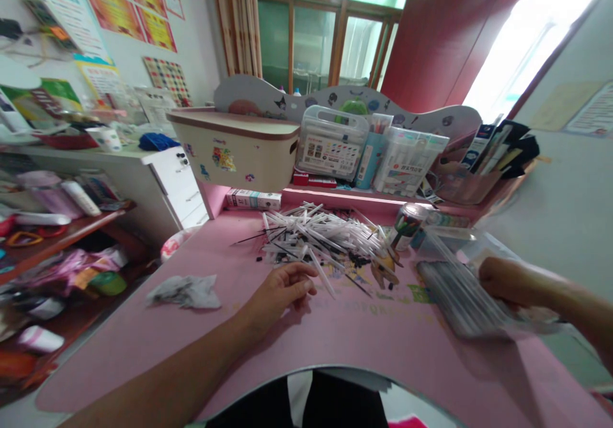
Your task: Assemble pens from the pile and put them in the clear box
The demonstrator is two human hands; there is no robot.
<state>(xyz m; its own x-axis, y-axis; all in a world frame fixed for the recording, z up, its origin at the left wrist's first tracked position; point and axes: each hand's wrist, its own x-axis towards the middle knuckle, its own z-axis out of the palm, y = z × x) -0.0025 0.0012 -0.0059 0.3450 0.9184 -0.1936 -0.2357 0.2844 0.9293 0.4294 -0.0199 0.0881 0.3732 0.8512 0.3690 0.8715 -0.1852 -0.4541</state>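
Observation:
My left hand (293,285) rests on the pink desk (364,364), fingers loosely bent and apart, with nothing visible in them. Just beyond its fingertips lies a white plastic tube (322,275), at the front of a heap of white tubes (330,230) mixed with thin black rods and small black pieces. At the right, my right hand (498,279) is closed at the wall of a clear plastic box (443,243), which is tilted and smeared by motion. Dark slender sticks (460,300) show in or under the box. The right fingertips are hidden.
A crumpled white tissue (186,292) lies on the left. Behind the heap stand a cream bin (239,153), a clear marker case (332,144) and a pen holder (467,182). A can (408,223) and a yellow-brown figure (383,268) are near the box.

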